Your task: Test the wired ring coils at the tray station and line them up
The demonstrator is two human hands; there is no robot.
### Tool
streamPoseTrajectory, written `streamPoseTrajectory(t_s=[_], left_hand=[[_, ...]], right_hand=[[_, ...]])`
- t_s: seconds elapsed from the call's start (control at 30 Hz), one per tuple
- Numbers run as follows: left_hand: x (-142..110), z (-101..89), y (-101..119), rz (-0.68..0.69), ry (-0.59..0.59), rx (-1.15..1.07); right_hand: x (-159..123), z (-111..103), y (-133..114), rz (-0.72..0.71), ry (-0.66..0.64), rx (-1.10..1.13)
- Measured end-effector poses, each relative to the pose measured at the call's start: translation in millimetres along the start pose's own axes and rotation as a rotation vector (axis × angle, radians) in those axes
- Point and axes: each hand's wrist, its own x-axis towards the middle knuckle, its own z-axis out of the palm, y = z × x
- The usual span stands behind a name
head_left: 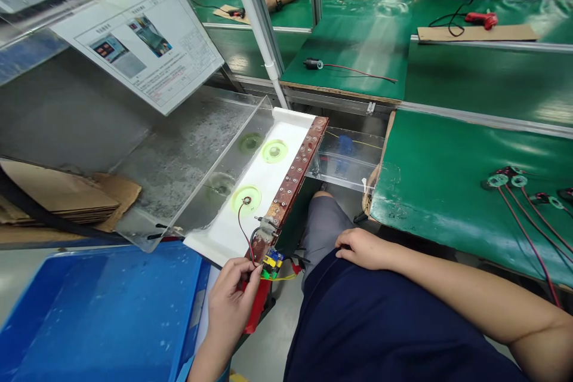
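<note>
My left hand [230,295] is closed at the near end of the white fixture, its thumb and fingertips pinching the end of a red wire [243,228]. That wire runs up to a small round component [247,200] seated in a pale green ring [239,208] on the white plate [219,239]. Just right of my fingertips is a yellow, blue and green terminal block [272,264]. A second green ring [274,151] lies farther up the plate, beside a brown strip with metal studs [293,182]. My right hand [364,248] rests on my lap, fingers loosely laid and holding nothing.
A blue bin [102,310] stands at lower left, below stacked cardboard [58,197]. An instruction sheet [147,42] hangs above. Several wired parts [505,179] lie on the right green bench [447,191]; a black part [313,64] lies farther back. Two people sit opposite.
</note>
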Motion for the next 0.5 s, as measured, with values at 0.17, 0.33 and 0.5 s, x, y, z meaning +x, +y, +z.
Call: streamPoseTrajectory(t_s=[0.17,0.33,0.5], left_hand=[[-1,-0.5,0,-0.020,-0.012,-0.004],[1,0.4,-2,-0.034,-0.001,-0.056],[-2,0.7,0,-0.081,0.003,-0.080]], right_hand=[[-1,2,1,0.002,0.007,0.018],[-1,3,1,0.012,0.034,0.071],[-3,12,3,0.009,0.046,0.075]])
